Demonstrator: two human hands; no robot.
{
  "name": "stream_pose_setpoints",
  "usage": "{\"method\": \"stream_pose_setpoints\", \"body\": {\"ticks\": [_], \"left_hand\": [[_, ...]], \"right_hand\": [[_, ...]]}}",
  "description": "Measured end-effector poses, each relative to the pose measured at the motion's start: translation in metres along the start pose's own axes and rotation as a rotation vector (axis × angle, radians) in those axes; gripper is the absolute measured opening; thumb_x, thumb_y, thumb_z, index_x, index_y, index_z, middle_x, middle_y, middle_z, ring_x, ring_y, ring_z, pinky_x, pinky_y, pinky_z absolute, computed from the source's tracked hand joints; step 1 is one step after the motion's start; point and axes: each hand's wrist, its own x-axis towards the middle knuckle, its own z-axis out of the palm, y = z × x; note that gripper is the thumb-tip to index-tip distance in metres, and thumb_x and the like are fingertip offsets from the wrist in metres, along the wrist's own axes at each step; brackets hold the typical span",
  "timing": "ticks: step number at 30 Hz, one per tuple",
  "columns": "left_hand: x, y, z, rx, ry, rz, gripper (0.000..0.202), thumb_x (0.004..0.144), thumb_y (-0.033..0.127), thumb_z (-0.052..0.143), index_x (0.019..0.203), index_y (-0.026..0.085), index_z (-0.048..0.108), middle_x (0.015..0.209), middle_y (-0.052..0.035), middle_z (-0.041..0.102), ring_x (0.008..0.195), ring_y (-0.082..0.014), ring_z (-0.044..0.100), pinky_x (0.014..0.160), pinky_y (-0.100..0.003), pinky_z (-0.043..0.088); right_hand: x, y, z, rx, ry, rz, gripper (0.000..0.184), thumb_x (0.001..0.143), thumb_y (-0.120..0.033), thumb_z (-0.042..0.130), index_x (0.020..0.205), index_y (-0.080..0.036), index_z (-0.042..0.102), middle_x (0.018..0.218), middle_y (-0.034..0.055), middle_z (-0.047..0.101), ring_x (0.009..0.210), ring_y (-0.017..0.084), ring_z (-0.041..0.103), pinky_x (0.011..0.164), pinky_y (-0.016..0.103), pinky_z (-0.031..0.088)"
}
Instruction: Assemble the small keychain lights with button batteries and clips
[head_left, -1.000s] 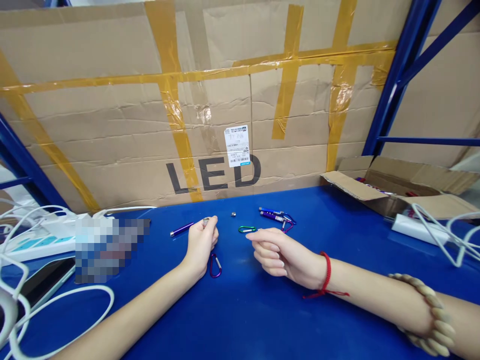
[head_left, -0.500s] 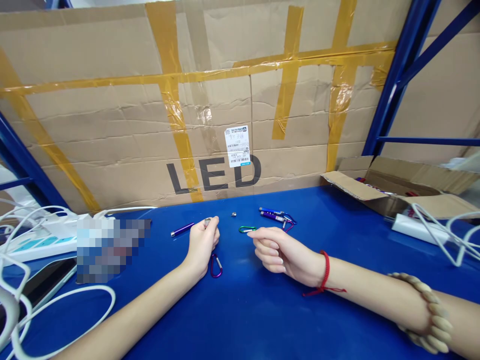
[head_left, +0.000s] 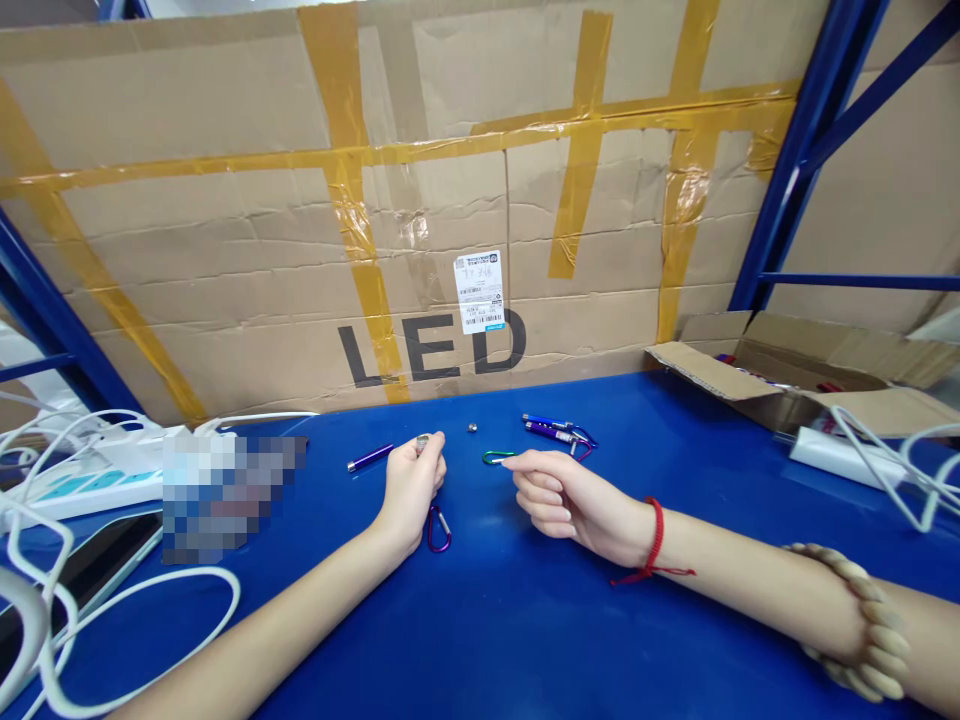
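Note:
My left hand (head_left: 411,490) is closed in a fist, and a small silver-ended piece (head_left: 422,441) shows at its top by the thumb. A purple carabiner (head_left: 439,530) is just below that fist; whether it joins the held piece is hidden. To the left, a slim purple penlight (head_left: 370,459) with a silver end runs behind the hand. My right hand (head_left: 551,495) is closed, thumb and forefinger pinched, and its palm is hidden. Right at its fingertips is a green carabiner (head_left: 495,457); I cannot tell whether they grip it. A tiny silver cap (head_left: 472,427) lies beyond, between the hands.
Blue and purple penlights (head_left: 547,430) with carabiners lie behind my right hand. A large cardboard box (head_left: 247,290) backs the blue table (head_left: 510,640). An open carton (head_left: 720,375) sits at right. Left are a power strip (head_left: 112,487), white cables (head_left: 232,600) and a phone (head_left: 97,560).
The whole view has shifted slightly to the right. Both hands keep nearly the same pose, and nothing is visibly taken up or let go.

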Motion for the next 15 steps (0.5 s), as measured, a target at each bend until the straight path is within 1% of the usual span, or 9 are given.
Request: {"method": "stream_pose_setpoints", "body": {"ticks": [7,12,15], "left_hand": [[0.0009,-0.0004,-0.0001,0.002,0.001,-0.014,0.042,0.081,0.027,0.046,0.044,0.019,0.028,0.034,0.0083,0.026,0.033,-0.0035,0.019,0.037,-0.019,0.011],[0.0007,0.0007,-0.0001,-0.004,-0.006,-0.011,0.042,0.081,0.026,0.046,0.044,0.018,0.028,0.034,0.0085,0.025,0.033,-0.0035,0.019,0.037,-0.019,0.011],[0.0007,0.0002,-0.0010,0.003,-0.010,-0.002,0.042,0.080,0.026,0.046,0.043,0.018,0.028,0.034,0.0083,0.026,0.033,-0.0035,0.019,0.037,-0.019,0.012]], "right_hand": [[0.0008,-0.0006,0.0000,0.052,0.014,0.014,0.041,0.070,-0.024,0.061,0.045,-0.017,0.028,0.038,-0.0082,0.029,0.032,0.002,0.024,0.030,0.014,0.018],[0.0033,-0.0040,-0.0026,0.169,0.040,0.122,0.043,0.071,-0.021,0.056,0.042,-0.018,0.024,0.037,-0.0085,0.025,0.031,0.001,0.020,0.028,0.014,0.017],[0.0039,-0.0056,-0.0036,0.219,0.060,0.154,0.043,0.071,-0.020,0.053,0.042,-0.018,0.022,0.037,-0.0086,0.023,0.031,0.001,0.018,0.028,0.014,0.015]]}}
